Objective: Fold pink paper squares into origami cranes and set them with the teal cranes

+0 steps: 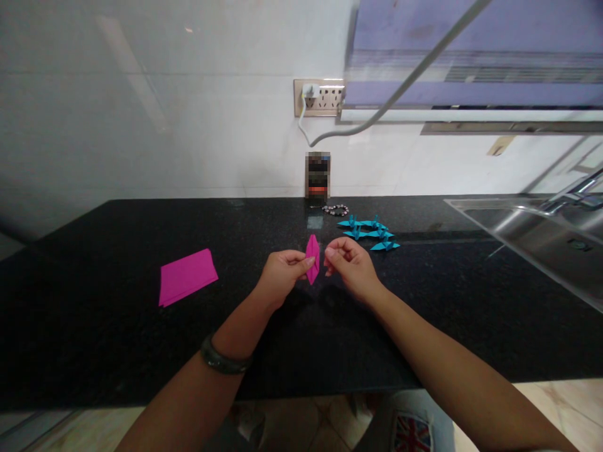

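My left hand (pixel 280 279) pinches a folded piece of pink origami paper (pixel 313 248) between thumb and fingers, above the dark counter. The paper is narrow, pointed at top and bottom, with a crease down its middle. My right hand (pixel 353 269) is just to the right of it, fingers curled and thumb against the forefinger. A small gap separates it from the paper, and nothing shows in its grasp. Several blue paper cranes (pixel 385 245) stand in a cluster beyond my right hand. Left of my left hand lies a stack of flat pink paper sheets (pixel 188 276).
A phone-like upright object (pixel 318 176), its face pixelated, leans on the tiled wall with a beaded strap (pixel 336 209) beside it. A steel sink (pixel 532 251) with a tap (pixel 577 191) is at right. A grey cable (pixel 386 110) hangs by the wall socket (pixel 325 100).
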{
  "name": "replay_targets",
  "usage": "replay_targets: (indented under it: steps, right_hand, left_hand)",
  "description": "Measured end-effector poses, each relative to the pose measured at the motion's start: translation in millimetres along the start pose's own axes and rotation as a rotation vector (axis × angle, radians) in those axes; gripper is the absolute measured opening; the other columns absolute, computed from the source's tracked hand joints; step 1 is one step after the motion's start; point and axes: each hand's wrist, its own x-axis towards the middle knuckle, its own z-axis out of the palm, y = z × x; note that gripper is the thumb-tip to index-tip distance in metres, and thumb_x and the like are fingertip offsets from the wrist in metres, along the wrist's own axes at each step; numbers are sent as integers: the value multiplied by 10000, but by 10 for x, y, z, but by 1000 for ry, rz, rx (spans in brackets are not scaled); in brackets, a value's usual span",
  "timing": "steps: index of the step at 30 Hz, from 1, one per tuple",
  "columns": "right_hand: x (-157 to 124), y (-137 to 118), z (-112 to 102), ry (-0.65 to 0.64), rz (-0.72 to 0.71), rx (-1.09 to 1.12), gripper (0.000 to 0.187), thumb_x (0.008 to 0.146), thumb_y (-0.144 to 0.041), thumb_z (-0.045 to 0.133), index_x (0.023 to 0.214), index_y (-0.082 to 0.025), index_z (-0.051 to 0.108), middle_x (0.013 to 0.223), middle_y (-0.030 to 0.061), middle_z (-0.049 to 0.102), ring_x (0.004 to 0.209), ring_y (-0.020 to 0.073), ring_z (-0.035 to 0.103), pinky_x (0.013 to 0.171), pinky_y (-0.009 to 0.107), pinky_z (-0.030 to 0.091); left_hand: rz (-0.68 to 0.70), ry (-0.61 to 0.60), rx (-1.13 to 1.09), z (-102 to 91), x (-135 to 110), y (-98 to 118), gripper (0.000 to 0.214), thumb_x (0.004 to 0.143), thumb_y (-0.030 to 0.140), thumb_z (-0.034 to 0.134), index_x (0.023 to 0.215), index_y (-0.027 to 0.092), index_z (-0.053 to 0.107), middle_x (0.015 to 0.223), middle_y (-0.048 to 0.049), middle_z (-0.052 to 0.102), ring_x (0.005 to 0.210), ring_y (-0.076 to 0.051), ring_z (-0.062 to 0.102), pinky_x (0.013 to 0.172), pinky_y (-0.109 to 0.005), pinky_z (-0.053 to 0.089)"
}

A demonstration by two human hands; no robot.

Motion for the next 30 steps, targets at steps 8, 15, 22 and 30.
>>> replay_targets:
  steps: [8,15,22,30]
  right_hand:
    - [-8,69,30,-17,-48,-223,165,694,-316,591,742,-161,561,597,-17,532,513,82,485,486,214,419]
    - [-13,97,19,73,-116,-367,146,703,-307,576,735,-165,562,623,0,549,548,102,486,490,220,383]
    - [-16,63,24,100,-115,-387,110,693,-267,574,736,-166,568,630,4,552,565,110,494,525,231,403]
    - [-13,54,5,95,-148,-483,96,712,-258,560,734,-166,574,666,23,578,600,124,507,546,245,407]
  left_hand:
    - [-38,28,-28,-9,15,-25,247,601,348,681,692,120,660,650,-26,622,578,-98,552,566,-232,457]
    - [62,52,133,41,5,4,231,642,324,637,725,113,680,620,-27,630,552,-102,531,575,-241,452]
    - [137,45,260,40,8,-36,222,673,301,597,753,110,675,616,-26,627,551,-110,526,547,-229,422]
    - [268,54,417,-6,26,-76,226,686,330,582,772,152,692,716,-45,656,658,-153,566,605,-259,446]
